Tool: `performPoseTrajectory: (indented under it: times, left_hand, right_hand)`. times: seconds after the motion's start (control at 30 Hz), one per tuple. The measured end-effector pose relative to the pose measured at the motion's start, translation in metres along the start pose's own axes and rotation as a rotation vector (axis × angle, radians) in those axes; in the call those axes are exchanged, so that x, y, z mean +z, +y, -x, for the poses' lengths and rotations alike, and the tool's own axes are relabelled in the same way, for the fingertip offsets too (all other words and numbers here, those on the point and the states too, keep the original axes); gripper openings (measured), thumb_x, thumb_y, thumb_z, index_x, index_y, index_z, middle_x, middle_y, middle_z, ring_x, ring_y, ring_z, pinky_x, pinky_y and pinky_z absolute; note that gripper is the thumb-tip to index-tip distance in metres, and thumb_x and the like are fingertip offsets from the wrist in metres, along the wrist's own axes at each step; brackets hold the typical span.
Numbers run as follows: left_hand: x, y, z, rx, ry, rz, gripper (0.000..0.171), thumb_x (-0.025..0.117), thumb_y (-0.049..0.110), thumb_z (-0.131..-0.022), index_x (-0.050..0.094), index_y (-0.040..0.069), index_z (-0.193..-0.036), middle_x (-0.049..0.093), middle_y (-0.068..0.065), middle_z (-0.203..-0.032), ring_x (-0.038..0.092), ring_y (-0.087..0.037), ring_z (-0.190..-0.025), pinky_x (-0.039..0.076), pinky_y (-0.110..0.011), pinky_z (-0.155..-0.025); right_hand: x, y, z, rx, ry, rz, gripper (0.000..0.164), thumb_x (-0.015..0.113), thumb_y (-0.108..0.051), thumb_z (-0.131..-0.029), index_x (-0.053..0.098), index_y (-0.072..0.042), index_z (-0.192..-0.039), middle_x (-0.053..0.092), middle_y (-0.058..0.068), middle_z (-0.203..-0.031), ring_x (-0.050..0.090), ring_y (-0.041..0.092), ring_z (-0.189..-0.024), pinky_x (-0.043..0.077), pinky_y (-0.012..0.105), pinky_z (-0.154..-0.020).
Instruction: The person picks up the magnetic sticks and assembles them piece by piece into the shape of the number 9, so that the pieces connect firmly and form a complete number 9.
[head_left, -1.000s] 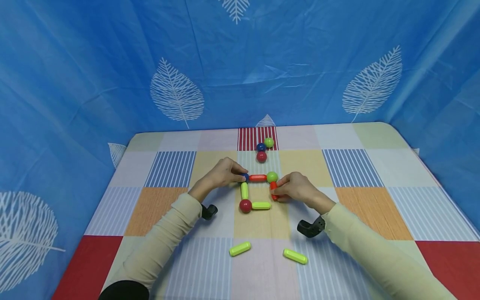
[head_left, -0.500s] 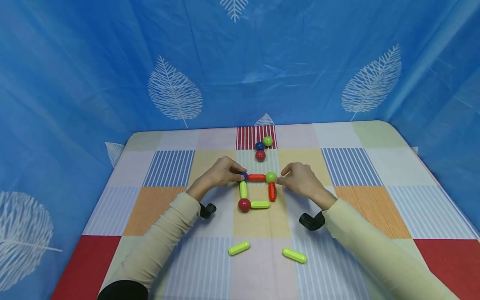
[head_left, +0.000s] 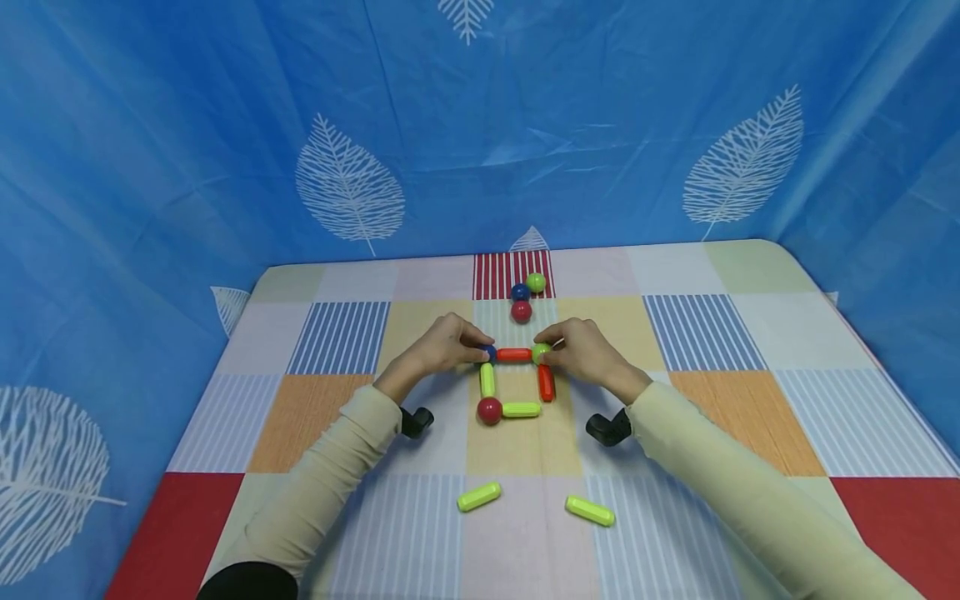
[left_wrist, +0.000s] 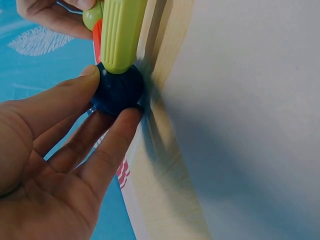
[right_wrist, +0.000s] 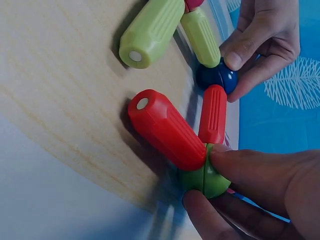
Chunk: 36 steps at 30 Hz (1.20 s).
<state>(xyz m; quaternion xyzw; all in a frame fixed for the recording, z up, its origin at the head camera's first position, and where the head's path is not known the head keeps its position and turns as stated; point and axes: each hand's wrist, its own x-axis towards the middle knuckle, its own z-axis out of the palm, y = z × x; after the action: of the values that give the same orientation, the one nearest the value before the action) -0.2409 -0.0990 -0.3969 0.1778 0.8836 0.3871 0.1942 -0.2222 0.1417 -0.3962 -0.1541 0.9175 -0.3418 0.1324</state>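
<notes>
My left hand (head_left: 442,343) pinches a dark blue ball (left_wrist: 118,90) between thumb and fingers. A yellow-green rod (left_wrist: 119,35) and a red rod (right_wrist: 214,114) run out from that ball. At the red rod's other end, a green ball (right_wrist: 205,177) is pinched by my right hand (head_left: 587,354). From the green ball a second red rod (head_left: 547,383) points toward me, its free end showing a metal disc. A red ball (head_left: 490,410) joins the first yellow-green rod to another yellow-green rod (head_left: 521,409), whose right end stands apart from the second red rod.
Two loose yellow-green rods (head_left: 478,497) lie nearer me on the patchwork tablecloth (head_left: 525,550). Behind the joined pieces sit three more balls, green (head_left: 536,282), blue (head_left: 521,292) and red (head_left: 521,312). A blue leaf-print curtain (head_left: 570,150) hangs behind and at both sides.
My right hand let go of the second red rod, moved up and left, and now pinches the green ball. The left hand has stayed on the blue ball.
</notes>
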Motion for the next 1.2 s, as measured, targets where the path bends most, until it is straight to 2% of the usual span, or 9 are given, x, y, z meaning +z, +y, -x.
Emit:
performPoseTrajectory:
  times: [0.47, 0.9, 1.2]
  left_hand:
    - [-0.0010, 0.0000, -0.0007, 0.008, -0.009, -0.007, 0.026, 0.069, 0.004, -0.091, 0.071, -0.001, -0.117, 0.070, -0.013, -0.116, 0.062, -0.025, -0.112, 0.051, -0.035, -0.094]
    - [-0.0030, 0.0014, -0.0024, 0.019, -0.031, 0.007, 0.027, 0.070, 0.003, -0.091, 0.070, -0.002, -0.117, 0.070, -0.013, -0.116, 0.062, -0.025, -0.113, 0.050, -0.035, -0.095]
    - [-0.0036, 0.0006, -0.0017, 0.004, -0.032, -0.005, 0.027, 0.071, 0.004, -0.089, 0.071, -0.001, -0.116, 0.070, -0.012, -0.116, 0.062, -0.024, -0.112, 0.051, -0.034, -0.094]
  right_hand:
    - [0.0004, -0.0026, 0.0002, 0.040, 0.005, -0.012, 0.033, 0.071, -0.010, -0.089, 0.068, 0.002, -0.120, 0.069, 0.018, -0.116, 0.067, 0.028, -0.100, 0.055, 0.041, -0.085]
    - [-0.0001, -0.0006, 0.0003, 0.041, 0.006, -0.004, 0.033, 0.071, -0.011, -0.090, 0.069, 0.003, -0.120, 0.068, 0.018, -0.118, 0.067, 0.029, -0.102, 0.055, 0.042, -0.086]
    - [0.0001, -0.0020, -0.0006, 0.058, -0.001, -0.012, 0.033, 0.072, -0.010, -0.089, 0.069, 0.002, -0.120, 0.068, 0.017, -0.119, 0.067, 0.028, -0.101, 0.055, 0.040, -0.085]
